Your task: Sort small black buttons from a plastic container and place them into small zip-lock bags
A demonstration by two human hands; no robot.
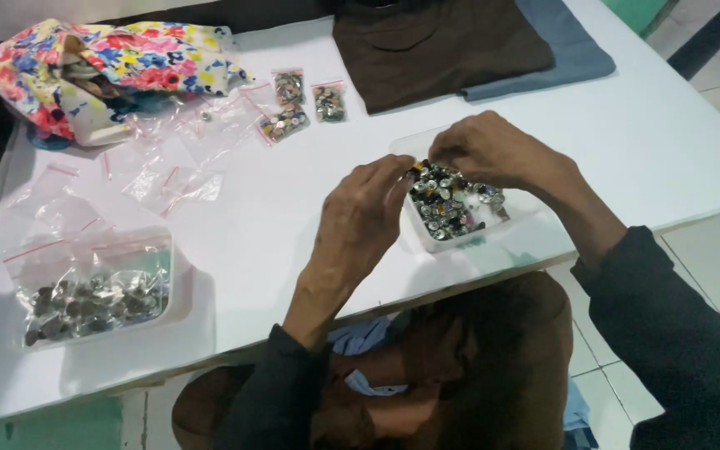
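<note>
My left hand [366,218] and my right hand [485,150] meet fingertip to fingertip over a clear plastic tray [427,237] full of small shiny metal buttons [452,200]. Both hands pinch something small between them at the tray's near-left corner; whether it is one button or a small bag I cannot tell. Three small zip bags filled with buttons [302,104] lie farther back on the white table [277,242]. Several empty clear zip bags [168,179] are scattered to the left.
A second clear tray [93,292] with dark metal pieces under a zip bag sits at the front left. A flowered cloth bag [102,67] lies at the back left. Folded brown cloth [435,46] and blue-grey cloth [572,50] lie at the back right.
</note>
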